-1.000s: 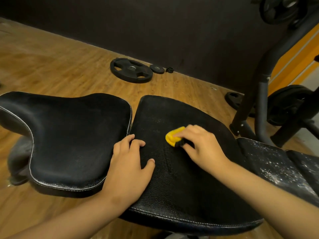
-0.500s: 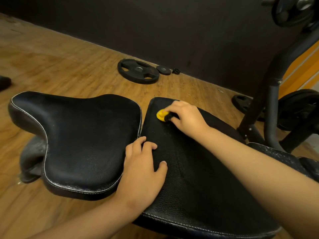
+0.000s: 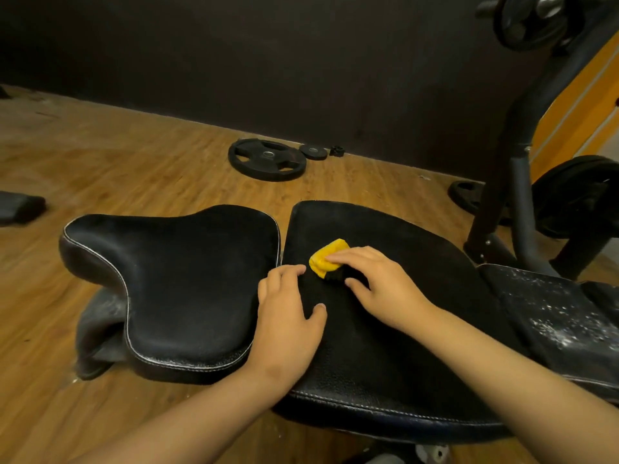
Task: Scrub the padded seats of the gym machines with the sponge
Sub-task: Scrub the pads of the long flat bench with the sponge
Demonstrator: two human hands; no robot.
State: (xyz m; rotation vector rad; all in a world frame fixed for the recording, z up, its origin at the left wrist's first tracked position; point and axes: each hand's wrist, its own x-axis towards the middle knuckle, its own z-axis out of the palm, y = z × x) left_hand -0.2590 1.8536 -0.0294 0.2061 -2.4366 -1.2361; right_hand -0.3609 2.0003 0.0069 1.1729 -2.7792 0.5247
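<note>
A yellow sponge (image 3: 326, 257) with a black scrub side lies on the black padded bench pad (image 3: 385, 329) near its left edge. My right hand (image 3: 378, 283) grips the sponge, fingers over the top and thumb at its near side, pressing it onto the pad. My left hand (image 3: 289, 316) rests flat on the same pad beside the gap, fingers spread. To the left sits a second black padded seat (image 3: 174, 286) with white piping. A worn pad (image 3: 556, 313) flecked with white continues to the right.
Wooden floor surrounds the bench. A large weight plate (image 3: 267, 159) and a small one (image 3: 313, 151) lie by the dark wall. A black machine frame (image 3: 516, 182) with loaded plates (image 3: 579, 199) stands at right. A dark object (image 3: 20, 207) lies on the floor at far left.
My right hand has pulled the sponge back from the pad's far left corner toward me, close to my left hand. The left hand stays pressed on the pad.
</note>
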